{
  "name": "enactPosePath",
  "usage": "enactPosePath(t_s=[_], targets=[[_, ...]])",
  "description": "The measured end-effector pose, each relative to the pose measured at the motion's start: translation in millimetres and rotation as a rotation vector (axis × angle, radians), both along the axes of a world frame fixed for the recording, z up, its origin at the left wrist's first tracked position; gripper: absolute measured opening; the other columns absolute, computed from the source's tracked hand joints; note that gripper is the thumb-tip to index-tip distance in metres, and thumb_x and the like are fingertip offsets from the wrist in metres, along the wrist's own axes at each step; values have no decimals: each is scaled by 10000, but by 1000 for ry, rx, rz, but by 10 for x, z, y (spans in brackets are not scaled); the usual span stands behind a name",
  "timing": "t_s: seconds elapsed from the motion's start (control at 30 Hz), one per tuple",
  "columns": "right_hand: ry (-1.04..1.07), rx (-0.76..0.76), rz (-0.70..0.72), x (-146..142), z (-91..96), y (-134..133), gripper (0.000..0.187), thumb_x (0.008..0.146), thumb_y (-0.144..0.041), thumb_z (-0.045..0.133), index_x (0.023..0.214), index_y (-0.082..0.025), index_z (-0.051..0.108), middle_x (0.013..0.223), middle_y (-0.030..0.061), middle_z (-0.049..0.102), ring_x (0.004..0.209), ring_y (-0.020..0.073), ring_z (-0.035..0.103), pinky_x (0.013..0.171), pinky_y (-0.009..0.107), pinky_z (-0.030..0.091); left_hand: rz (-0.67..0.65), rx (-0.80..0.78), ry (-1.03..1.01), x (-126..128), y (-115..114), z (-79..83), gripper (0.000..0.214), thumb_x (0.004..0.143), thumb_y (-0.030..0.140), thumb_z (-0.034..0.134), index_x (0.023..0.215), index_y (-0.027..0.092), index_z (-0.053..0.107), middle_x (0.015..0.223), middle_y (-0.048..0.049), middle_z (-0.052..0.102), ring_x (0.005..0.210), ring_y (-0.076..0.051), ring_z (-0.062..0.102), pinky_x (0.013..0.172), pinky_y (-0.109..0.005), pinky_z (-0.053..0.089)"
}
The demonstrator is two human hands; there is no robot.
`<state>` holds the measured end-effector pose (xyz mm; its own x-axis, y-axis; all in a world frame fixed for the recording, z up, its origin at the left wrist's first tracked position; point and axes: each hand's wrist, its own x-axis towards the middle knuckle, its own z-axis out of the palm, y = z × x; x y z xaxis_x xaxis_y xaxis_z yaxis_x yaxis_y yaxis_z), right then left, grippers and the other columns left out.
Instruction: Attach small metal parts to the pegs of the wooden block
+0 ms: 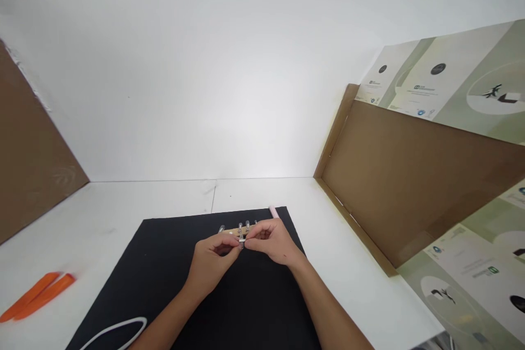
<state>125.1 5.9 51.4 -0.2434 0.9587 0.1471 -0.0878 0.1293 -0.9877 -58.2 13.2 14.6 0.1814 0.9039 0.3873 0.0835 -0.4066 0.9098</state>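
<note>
My left hand [213,262] and my right hand [273,240] meet over the black mat [172,262], fingers pinched together. Between their fingertips sits a short thin white piece [241,240], gripped from both sides; its exact kind is too small to tell. Just behind the fingers lies a light wooden strip [234,231] with several small silver metal clips [240,227] along it. My right hand hides the strip's right end. A pale pink stick-like thing [273,211] rests by the mat's far right corner, beyond my right hand.
On the white table [33,251] at left lie orange strips [39,296]. A white cord loop [118,325] crosses the mat's near left corner. Brown cardboard [33,153] stands at left, an open cardboard box [414,175] at right, and a white wall [197,82] behind.
</note>
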Motion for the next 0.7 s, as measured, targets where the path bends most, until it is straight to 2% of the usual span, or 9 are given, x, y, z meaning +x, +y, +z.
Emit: enactPosePath(t_s=[0.13,0.2,0.37,0.47,0.57,0.7], targets=[[-19,51,-158,17,-39,52,182,643,-319,829,706,-180,731,668,18,714,580,121,616,592,264,473,10,-2,1,-2,-1,-31,55,742,242,708,714,195,715,793,-22,758,758,-192,728,737,-299,608],[-42,46,-174,60,-30,56,184,647,-320,827,689,-175,721,641,12,700,544,107,589,555,247,446,21,-2,3,-3,-1,-35,56,739,243,710,712,194,715,785,-21,755,746,-189,727,728,-292,607],[-52,-19,27,96,56,-17,204,584,-282,857,665,-160,715,557,-14,647,485,91,536,491,226,379,18,-10,4,-8,2,-23,62,731,246,712,702,191,715,776,-19,752,727,-185,724,699,-271,607],[-15,-28,57,44,63,-38,214,586,-299,856,682,-161,722,580,-7,663,512,105,564,518,241,409,10,-15,-3,-6,3,-21,64,731,247,711,701,190,713,774,-20,753,726,-187,726,702,-278,608],[11,-7,-29,9,25,-5,223,616,-340,841,710,-174,725,648,8,698,564,124,605,569,262,448,3,-18,-8,-1,1,-23,67,734,254,711,706,192,713,777,-23,755,741,-194,728,719,-299,610],[-39,24,-152,61,-9,46,225,635,-359,829,704,-176,719,634,6,690,543,117,584,548,255,431,16,-12,10,3,-4,-18,62,734,254,710,709,197,716,783,-23,756,750,-198,728,727,-310,609]])
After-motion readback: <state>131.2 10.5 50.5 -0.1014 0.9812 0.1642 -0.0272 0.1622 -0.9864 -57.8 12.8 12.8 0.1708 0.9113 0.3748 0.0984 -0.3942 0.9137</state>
